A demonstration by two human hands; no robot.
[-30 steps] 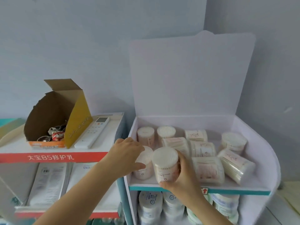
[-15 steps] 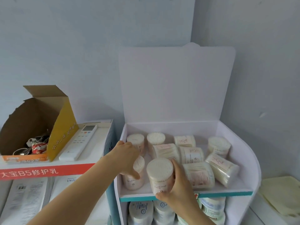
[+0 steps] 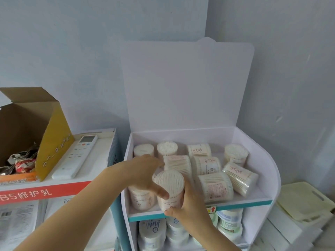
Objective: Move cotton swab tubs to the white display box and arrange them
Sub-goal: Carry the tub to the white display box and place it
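Pale blue wall behind, a corner seam above the display. At far left we note a brown cardboard box with a yellow side flap, standing open on a low white and red shelf unit; wrapped odds and ends lie inside it. Just beside its flap a white remote control lies flat on the same top.

Next right, the white display box, lid flap raised against the wall. Its upper shelf has a teal front edge. We count tubs in the rear: two upright at the back left corner, several on their sides in the middle, one upright at the back right.

Our left hand reaches over the box's left wall, fingers spread across the top of an upright tub in the front left corner, thumb pressed against the neighbouring cotton swab tub. Left grip: loose, resting on rather than closed around.

Our right hand wraps that cotton swab tub from the right and below, grip closed on it. It stands upright at the shelf's front edge, touching the corner tub.

Lower shelf: larger white and blue jars, partly hidden.
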